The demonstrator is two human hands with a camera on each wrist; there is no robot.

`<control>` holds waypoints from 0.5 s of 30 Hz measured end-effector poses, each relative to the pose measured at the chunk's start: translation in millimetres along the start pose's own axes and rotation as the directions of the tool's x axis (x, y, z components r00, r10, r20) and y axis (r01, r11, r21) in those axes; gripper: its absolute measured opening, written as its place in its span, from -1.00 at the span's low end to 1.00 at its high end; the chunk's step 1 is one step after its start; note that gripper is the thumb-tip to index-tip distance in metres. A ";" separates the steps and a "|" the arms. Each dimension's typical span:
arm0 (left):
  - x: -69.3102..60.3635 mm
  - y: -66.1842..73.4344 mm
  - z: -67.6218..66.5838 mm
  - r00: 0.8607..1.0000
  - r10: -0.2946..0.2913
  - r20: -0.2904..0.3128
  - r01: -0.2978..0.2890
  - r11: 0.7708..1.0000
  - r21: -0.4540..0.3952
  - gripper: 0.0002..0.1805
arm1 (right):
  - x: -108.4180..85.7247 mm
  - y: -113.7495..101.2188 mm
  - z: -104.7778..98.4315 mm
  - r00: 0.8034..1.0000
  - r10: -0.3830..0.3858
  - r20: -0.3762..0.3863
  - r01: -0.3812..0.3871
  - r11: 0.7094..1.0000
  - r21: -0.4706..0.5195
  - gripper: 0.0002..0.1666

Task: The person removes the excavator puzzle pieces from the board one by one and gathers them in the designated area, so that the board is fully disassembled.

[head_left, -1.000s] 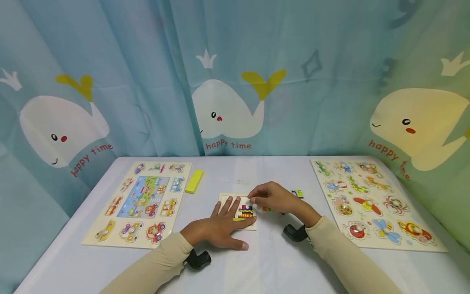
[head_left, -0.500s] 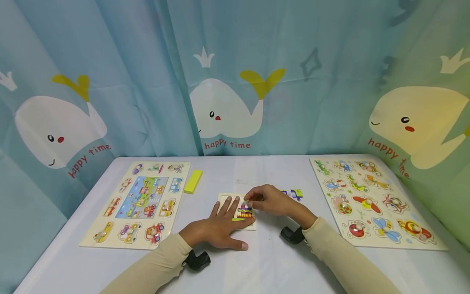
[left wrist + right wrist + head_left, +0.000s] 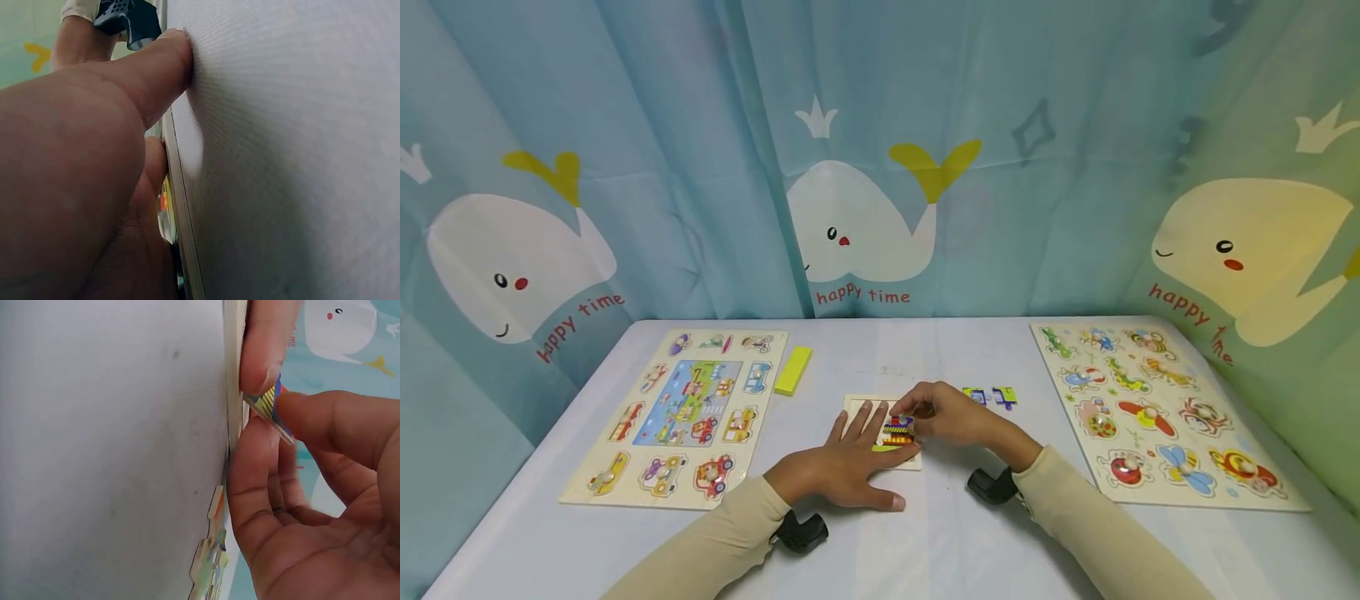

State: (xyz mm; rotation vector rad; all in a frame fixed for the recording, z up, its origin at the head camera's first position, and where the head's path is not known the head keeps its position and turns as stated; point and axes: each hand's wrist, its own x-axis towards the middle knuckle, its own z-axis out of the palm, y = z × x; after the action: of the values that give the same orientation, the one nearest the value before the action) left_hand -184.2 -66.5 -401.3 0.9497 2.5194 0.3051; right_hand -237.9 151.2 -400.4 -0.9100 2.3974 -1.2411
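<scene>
My left hand (image 3: 850, 475) lies spread over a small wooden jigsaw tray (image 3: 913, 465), its fingers straight on the left part and across the front. The thumb rests on the table beside it. My right hand (image 3: 953, 417) is at the tray's right side, pinching a puzzle piece (image 3: 270, 407) between thumb and fingers. In the right wrist view that piece is tilted, with yellow stripes and blue on it, its lower edge near the tray rim. A left finger (image 3: 265, 350) touches or nearly touches it. Beneath the hands, part of a colourful picture (image 3: 897, 438) shows in the tray.
Two loose puzzle pieces, a near one (image 3: 975, 396) and another (image 3: 1003, 397), lie behind the right hand. A yellow block (image 3: 793, 371) is at the back left. Large knobbed puzzle boards flank the work: vehicles (image 3: 647, 492) at left, insects (image 3: 1225, 492) at right. A curtain (image 3: 880, 83) hangs behind.
My right hand has moved a little left and toward me over the tray, uncovering more of the loose pieces behind it. The left hand stays in place.
</scene>
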 end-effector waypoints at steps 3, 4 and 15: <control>0.2 0.0 0.2 1.000 0.000 0.000 0.000 1.000 0.002 -0.21 | 0.0 -0.6 1.1 1.000 -0.018 0.014 0.019 1.000 -0.019 -0.67; 0.3 0.0 0.3 1.000 0.001 -0.001 -0.001 1.000 0.002 -0.21 | 0.1 -1.1 1.6 1.000 -0.026 0.018 0.026 0.999 -0.028 -0.67; -1.5 2.2 -1.4 1.000 0.000 -0.003 0.000 1.000 -0.015 -0.22 | -0.2 -4.7 3.7 0.999 -0.033 0.018 0.035 0.994 -0.104 -0.70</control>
State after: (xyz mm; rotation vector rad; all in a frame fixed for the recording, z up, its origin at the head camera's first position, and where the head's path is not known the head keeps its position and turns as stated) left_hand -182.5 -66.0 -398.9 0.9446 2.5163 0.3258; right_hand -233.9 147.0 -398.7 -0.9912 2.4641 -1.1247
